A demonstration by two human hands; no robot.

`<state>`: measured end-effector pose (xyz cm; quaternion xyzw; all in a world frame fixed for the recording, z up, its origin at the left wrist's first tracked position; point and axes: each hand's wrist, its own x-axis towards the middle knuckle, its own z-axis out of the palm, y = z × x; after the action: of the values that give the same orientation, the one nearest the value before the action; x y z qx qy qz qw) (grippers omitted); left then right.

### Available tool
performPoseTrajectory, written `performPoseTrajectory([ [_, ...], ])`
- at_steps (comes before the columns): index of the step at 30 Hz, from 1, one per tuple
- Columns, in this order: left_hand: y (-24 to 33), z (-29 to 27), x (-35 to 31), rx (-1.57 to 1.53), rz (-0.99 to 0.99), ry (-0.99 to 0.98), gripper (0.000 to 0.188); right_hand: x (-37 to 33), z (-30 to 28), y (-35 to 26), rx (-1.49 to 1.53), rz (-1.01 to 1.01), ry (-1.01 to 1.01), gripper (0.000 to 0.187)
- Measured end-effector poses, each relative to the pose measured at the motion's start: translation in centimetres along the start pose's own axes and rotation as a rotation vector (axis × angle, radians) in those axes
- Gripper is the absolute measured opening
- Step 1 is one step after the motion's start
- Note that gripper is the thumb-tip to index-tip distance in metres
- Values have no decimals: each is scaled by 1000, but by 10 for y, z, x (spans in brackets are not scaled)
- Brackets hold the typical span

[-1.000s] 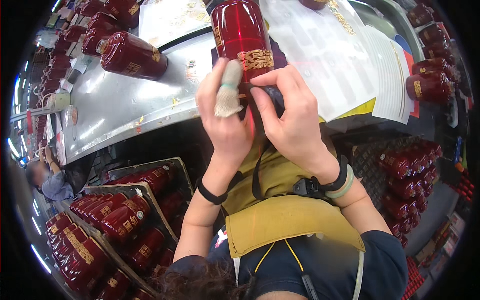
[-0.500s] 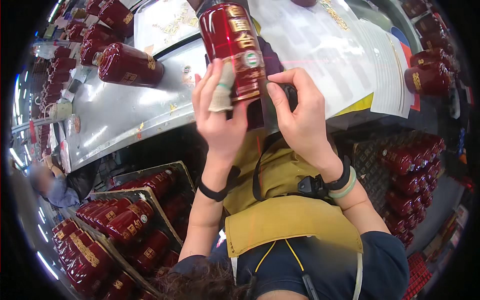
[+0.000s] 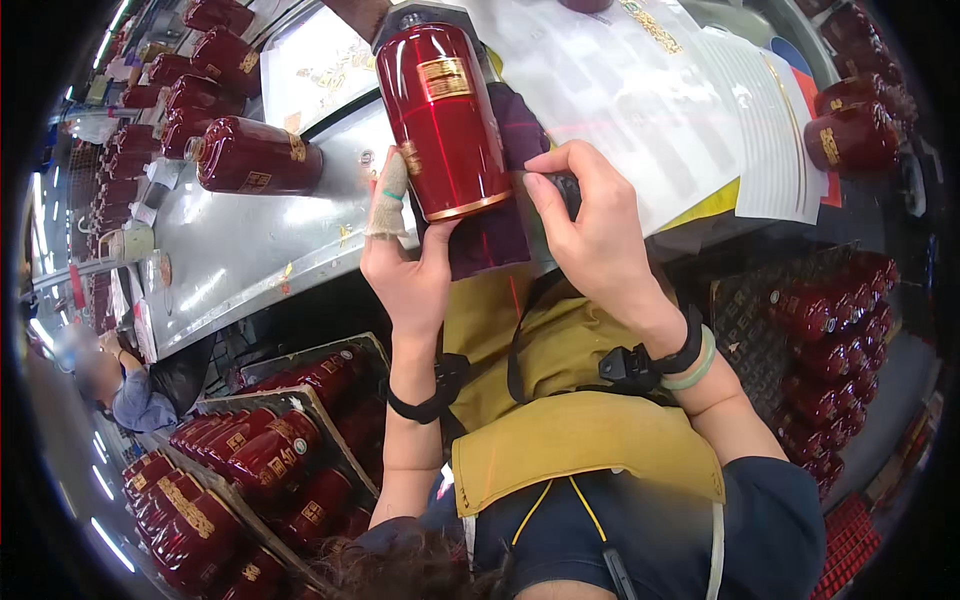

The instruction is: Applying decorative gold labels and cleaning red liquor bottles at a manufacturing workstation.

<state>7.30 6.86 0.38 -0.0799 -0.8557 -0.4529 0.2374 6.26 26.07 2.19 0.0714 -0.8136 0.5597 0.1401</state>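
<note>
A glossy dark-red bottle [image 3: 445, 135] with gold labels and a gold band lies tilted on a dark purple cloth [image 3: 515, 130], its neck end away from me at a grey holder [image 3: 425, 18]. My left hand [image 3: 405, 265] grips its lower left side, thumb at the base and fingers along the edge. A beige cloth finger cover [image 3: 388, 205] with a green band is on that hand. My right hand [image 3: 595, 230] hovers by the bottle's lower right side, thumb and forefinger pinched together. Whatever may be between those fingertips is too small to make out.
White sheets [image 3: 620, 110] with gold stickers cover the table's right side. Another red bottle [image 3: 260, 155] lies on the metal table [image 3: 230, 240]. Crates of red bottles [image 3: 270, 450] stand below left, more bottles [image 3: 830, 360] below right. A person [image 3: 140, 390] sits at far left.
The bottle has turned about its length, so the large gold lettering and round sticker have gone from view and a small gold label shows. My left hand has shifted slightly left and down.
</note>
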Motion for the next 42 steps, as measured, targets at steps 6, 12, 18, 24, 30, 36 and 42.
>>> performPoseTrajectory([
  [6,14,-5,6,179,61,-27,87,-2,2,-23,182,37,14,10],
  [12,-3,-21,33,-363,-110,-57,103,7,-18,8,-51,122,8,11],
  [18,-11,-7,99,-634,-607,-178,61,12,-35,-16,70,-41,5,10],
  [24,32,2,95,-950,-935,-486,44,15,-49,-20,287,-66,86,14],
  [30,33,14,33,-848,-346,-865,90,13,-110,-41,192,-15,-81,26],
  [36,109,79,20,-599,48,-1068,94,-61,-193,-56,-320,-46,-50,27],
  [42,147,119,4,-731,296,-1171,103,-219,-264,-44,-764,500,425,24],
])
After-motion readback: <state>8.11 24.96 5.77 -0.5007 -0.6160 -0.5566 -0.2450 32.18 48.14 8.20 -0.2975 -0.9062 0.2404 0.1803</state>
